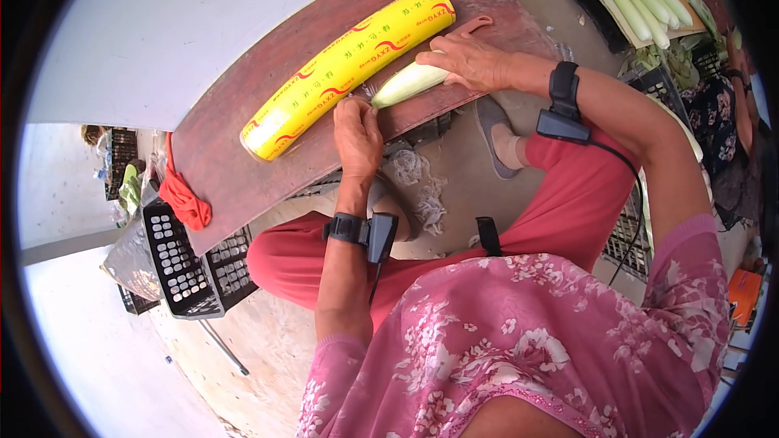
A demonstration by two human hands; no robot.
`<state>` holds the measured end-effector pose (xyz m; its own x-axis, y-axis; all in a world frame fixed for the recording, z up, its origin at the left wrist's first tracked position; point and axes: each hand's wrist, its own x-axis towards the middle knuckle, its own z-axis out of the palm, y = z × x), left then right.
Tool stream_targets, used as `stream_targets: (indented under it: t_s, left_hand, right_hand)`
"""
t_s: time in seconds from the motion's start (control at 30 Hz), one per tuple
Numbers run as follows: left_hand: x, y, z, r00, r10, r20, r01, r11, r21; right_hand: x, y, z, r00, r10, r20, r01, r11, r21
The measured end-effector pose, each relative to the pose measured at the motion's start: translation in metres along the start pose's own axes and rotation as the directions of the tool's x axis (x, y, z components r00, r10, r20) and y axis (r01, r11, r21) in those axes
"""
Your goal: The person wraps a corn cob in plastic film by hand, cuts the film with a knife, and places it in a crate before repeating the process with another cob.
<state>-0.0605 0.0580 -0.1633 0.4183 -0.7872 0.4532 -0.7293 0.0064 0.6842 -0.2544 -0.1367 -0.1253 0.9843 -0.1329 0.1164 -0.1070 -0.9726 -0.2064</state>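
Note:
A large yellow roll of plastic wrap (349, 69) with red and green print lies diagonally on the dark red table (243, 97). Just below its right half is a pale green, elongated vegetable (408, 83). My left hand (357, 134) is at the vegetable's left tip, its fingers pinched together beside the roll; what they hold is too small to make out. My right hand (471, 63) grips the vegetable's right end from above. Behind my right hand, a reddish-pink handle (477, 24) of some tool shows on the table.
A red cloth (187, 199) hangs at the table's left corner, above black crates (172, 264). Long pale green vegetables (645, 4) lie on a board at the upper right. Another person's arm (740, 97) shows at the far right. Crumpled plastic (422, 186) lies on the floor.

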Motion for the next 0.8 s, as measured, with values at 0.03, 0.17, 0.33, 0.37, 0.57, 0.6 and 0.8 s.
stream_targets:
  t_s: [0.03, 0.17, 0.33, 0.37, 0.57, 0.6, 0.8]
  left_hand:
    - [0.002, -0.001, 0.002, 0.999, -0.036, -0.007, 0.035, 0.997, -0.068]
    - [0.007, -0.005, 0.013, 0.980, -0.194, -0.055, 0.183, 0.971, -0.154]
    - [0.014, -0.004, 0.011, 0.970, -0.231, -0.071, 0.228, 0.972, -0.054]
    - [0.015, -0.002, 0.011, 0.968, -0.239, -0.080, 0.236, 0.971, -0.046]
    - [0.014, -0.002, 0.019, 0.958, -0.251, -0.137, 0.249, 0.968, -0.032]
    - [0.015, -0.002, 0.019, 0.958, -0.254, -0.135, 0.252, 0.967, -0.031]
    - [0.017, -0.004, 0.013, 0.970, -0.215, -0.112, 0.231, 0.960, 0.157]
  right_hand:
    - [0.001, -0.002, -0.003, 0.999, 0.026, 0.032, -0.026, 1.000, 0.010]
    - [0.002, -0.001, 0.001, 1.000, 0.011, 0.011, -0.010, 1.000, -0.024]
    - [0.004, -0.011, -0.001, 1.000, -0.003, -0.004, 0.003, 0.983, -0.184]
    - [0.006, -0.013, 0.000, 1.000, -0.006, -0.024, 0.001, 0.979, -0.203]
    - [0.019, -0.021, 0.016, 0.994, 0.073, -0.086, -0.094, 0.956, -0.276]
    - [0.021, -0.021, 0.017, 0.992, 0.090, -0.085, -0.111, 0.950, -0.292]
    - [0.022, -0.014, 0.018, 0.992, 0.019, -0.126, -0.057, 0.950, -0.306]
